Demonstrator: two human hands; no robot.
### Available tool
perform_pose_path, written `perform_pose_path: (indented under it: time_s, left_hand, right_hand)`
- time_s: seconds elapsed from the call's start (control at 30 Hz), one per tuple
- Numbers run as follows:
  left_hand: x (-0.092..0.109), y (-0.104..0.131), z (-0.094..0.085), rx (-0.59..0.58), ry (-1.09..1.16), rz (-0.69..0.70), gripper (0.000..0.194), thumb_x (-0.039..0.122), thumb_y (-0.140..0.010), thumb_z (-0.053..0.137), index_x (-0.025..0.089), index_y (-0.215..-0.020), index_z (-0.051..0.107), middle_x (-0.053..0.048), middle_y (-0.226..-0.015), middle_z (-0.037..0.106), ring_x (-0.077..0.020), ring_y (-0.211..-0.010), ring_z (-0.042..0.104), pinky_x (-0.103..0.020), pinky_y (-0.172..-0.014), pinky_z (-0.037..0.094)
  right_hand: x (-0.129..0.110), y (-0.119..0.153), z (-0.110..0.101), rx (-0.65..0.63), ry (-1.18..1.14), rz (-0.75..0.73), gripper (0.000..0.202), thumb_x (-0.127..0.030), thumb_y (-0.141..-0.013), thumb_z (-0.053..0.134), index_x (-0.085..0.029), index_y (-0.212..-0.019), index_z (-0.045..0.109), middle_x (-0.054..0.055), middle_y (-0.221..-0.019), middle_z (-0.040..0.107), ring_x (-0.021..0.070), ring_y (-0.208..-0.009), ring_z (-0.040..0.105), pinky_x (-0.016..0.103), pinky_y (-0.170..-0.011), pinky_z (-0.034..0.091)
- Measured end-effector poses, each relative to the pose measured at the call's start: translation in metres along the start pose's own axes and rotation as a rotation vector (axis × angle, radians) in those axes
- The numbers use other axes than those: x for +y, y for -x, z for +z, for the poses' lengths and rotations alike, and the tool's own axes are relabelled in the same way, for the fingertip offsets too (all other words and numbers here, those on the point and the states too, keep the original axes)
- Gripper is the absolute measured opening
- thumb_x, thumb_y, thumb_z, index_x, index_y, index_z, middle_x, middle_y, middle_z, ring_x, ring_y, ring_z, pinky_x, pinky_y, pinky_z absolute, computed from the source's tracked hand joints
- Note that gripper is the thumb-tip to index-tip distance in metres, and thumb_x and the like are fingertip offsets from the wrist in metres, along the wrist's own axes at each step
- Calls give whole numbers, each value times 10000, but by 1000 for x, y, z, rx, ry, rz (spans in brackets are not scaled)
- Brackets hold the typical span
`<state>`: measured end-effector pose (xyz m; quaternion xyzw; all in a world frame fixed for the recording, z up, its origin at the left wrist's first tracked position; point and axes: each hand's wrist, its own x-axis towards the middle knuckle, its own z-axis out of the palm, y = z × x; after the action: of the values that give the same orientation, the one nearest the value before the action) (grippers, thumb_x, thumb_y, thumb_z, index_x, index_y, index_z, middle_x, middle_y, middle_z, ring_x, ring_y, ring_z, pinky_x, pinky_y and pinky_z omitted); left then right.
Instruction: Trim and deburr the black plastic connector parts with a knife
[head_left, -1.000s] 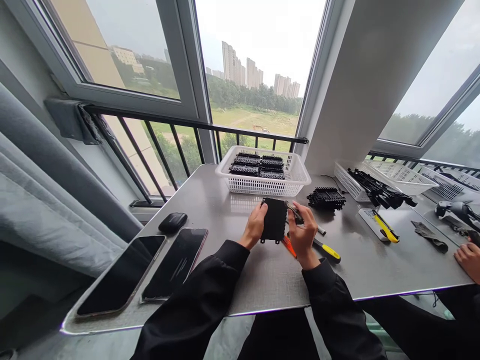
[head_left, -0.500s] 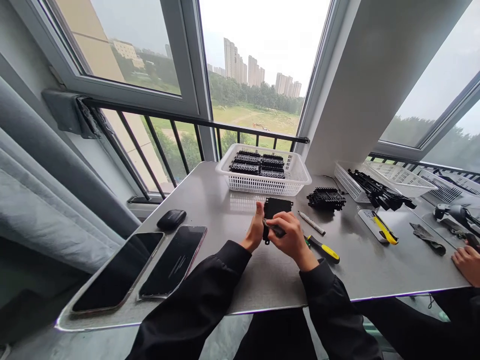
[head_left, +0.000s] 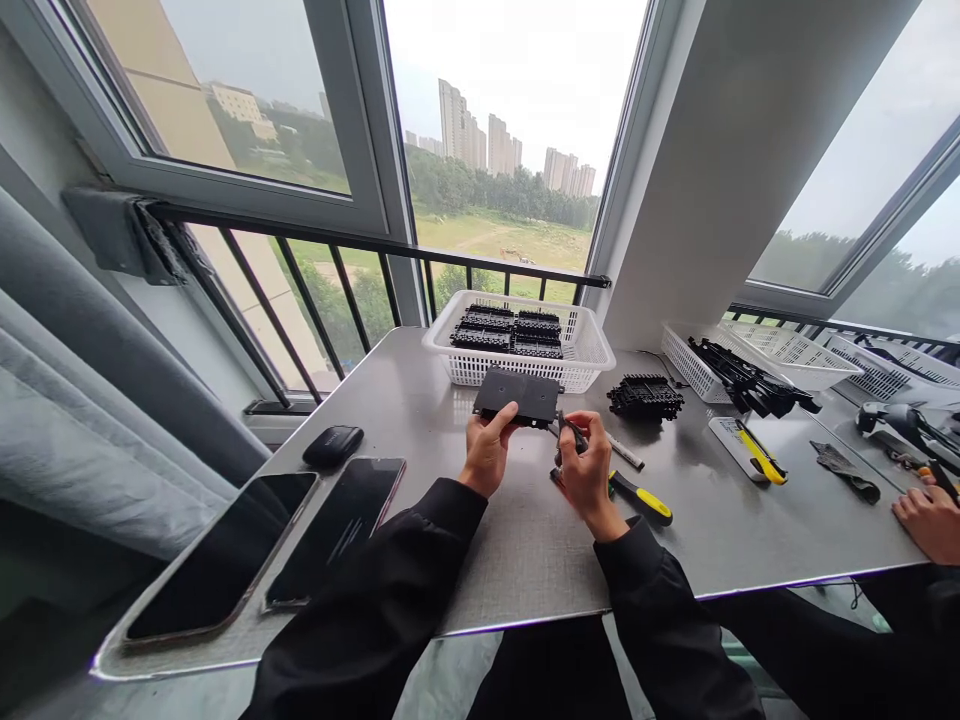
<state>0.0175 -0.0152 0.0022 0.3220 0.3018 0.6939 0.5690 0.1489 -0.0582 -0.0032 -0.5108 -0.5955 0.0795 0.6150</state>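
Observation:
My left hand (head_left: 489,448) is closed on the near edge of a flat black rectangular plastic part (head_left: 517,392), with the thumb on top. Its broad face is turned up, and small tabs show at its edges. Just to the right, my right hand (head_left: 586,462) is closed around a small dark hand tool (head_left: 568,434), whose tip is close to the part's right end. Whether the tip touches is unclear, and fingers hide much of the tool. Beneath and beside this hand lie a tool with a yellow and black handle (head_left: 651,503) and a whitish pen (head_left: 627,454).
Behind my hands stands a white basket (head_left: 525,376) of black plastic parts. A stack of similar parts (head_left: 645,397) sits right of it. Two phones (head_left: 225,555) and a black case (head_left: 333,446) lie left. Rightward are a yellow utility knife (head_left: 763,455) and another person's hand (head_left: 928,522).
The black part has turned from upright to lying lengthwise, broad face up, and shifted slightly left and away. My right hand has moved off its near side to its right end, still gripping the tool.

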Motion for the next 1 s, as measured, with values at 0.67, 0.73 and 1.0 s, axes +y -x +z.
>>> perform_pose_path:
  time_s: [0.67,0.73,1.0]
  left_hand:
    - [6,14,2,-435,-285,-169,595,271,-610,833,187,-1166,636,-40,-796,733,-214,-709,683,-353,-708,548]
    - [5,14,1,-471,-335,-212,635,280,-605,840,188,-1188,608,-19,-713,717,-201,-614,666,-337,-619,546]
    - [-1,14,1,-397,-349,-186,506,352,-573,859,149,-1002,684,-98,-945,748,-277,-849,700,-412,-772,569]
  right_hand:
    - [18,-18,-11,458,41,90,169,-301,-926,444,-193,-1027,526,86,-1005,575,204,-955,560,365,-881,449]
    - [16,-19,-11,439,15,86,206,-303,-925,452,-179,-1058,549,101,-1038,594,208,-977,572,369,-891,453]
    - [20,-21,-10,150,-75,46,286,-325,-908,519,-164,-1094,665,94,-1059,681,208,-999,628,383,-923,481]
